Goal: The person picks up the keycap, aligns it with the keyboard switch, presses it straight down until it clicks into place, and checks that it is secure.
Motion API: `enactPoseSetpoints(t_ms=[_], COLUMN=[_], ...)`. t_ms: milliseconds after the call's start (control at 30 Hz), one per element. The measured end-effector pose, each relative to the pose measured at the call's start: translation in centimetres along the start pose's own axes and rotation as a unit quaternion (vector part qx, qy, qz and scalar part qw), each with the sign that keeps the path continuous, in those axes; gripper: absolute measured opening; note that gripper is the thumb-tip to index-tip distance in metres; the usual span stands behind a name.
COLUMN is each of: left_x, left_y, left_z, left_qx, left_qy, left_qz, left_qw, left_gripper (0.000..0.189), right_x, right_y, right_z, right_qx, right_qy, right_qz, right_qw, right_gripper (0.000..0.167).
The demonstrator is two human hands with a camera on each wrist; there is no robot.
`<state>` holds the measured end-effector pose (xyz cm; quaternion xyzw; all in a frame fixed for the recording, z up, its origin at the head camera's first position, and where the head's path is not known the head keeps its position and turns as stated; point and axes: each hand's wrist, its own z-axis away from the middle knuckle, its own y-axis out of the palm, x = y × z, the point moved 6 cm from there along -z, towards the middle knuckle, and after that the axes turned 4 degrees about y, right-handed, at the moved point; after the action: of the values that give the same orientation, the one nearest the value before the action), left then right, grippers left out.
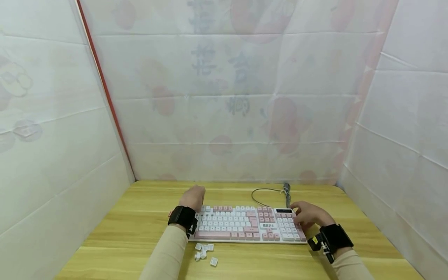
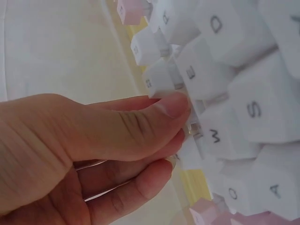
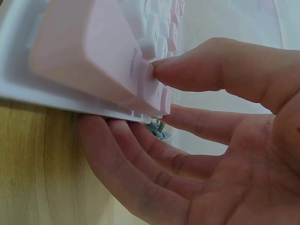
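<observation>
Pink-and-white keyboard (image 1: 238,223) lies between my hands. Left hand (image 1: 191,197): thumb and fingertips drawn together, pinching a number-row keycap (image 2: 194,115), mostly hidden by the thumb. With my right hand (image 1: 309,214) I grip the keyboard's right edge, thumb above, fingers beneath. Loose white keycaps (image 1: 198,246) near the left wrist; cable (image 1: 287,192) beyond the right hand.

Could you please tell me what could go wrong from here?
The loose white square keycaps beside the beige left sleeve could get brushed away. The left hand, at the top of the pink-and-white plastic keyboard, may disturb neighbouring keys. The right hand, its thumb against the keys, might press one.
</observation>
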<state>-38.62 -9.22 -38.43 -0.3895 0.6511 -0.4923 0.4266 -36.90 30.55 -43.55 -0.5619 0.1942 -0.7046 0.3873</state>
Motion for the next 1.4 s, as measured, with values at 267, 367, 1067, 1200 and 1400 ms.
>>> enactPoseSetpoints(t_ms=[267, 367, 1067, 1200, 1400], left_x=[0.0, 0.0, -1.2, -1.6, -2.1], left_y=[-0.2, -0.3, -1.7, -2.0, -2.3], left_z=[0.8, 1.2, 4.0, 4.6, 5.4], left_qx=[0.0, 0.003, -0.02, -0.016, -0.024], left_qy=[0.015, 0.016, 0.033, 0.038, 0.058], left_qz=[0.031, 0.05, 0.083, 0.098, 0.125], left_qw=[0.9994, 0.9986, 0.9958, 0.9943, 0.9902], left_gripper=[0.058, 0.063, 0.028, 0.028, 0.028], right_x=[-0.1, -0.2, -0.1, -0.2, -0.2], right_y=[0.3, 0.3, -0.1, -0.2, -0.1], right_z=[0.1, 0.0, 0.1, 0.1, 0.0], right_qx=[0.002, 0.004, 0.012, 0.011, 0.011], right_qy=[0.002, 0.002, 0.004, 0.003, 0.003], right_qz=[-0.011, -0.012, -0.011, -0.012, -0.004], right_qw=[0.9999, 0.9999, 0.9999, 0.9999, 0.9999], right_gripper=[0.068, 0.068, 0.069, 0.069, 0.068])
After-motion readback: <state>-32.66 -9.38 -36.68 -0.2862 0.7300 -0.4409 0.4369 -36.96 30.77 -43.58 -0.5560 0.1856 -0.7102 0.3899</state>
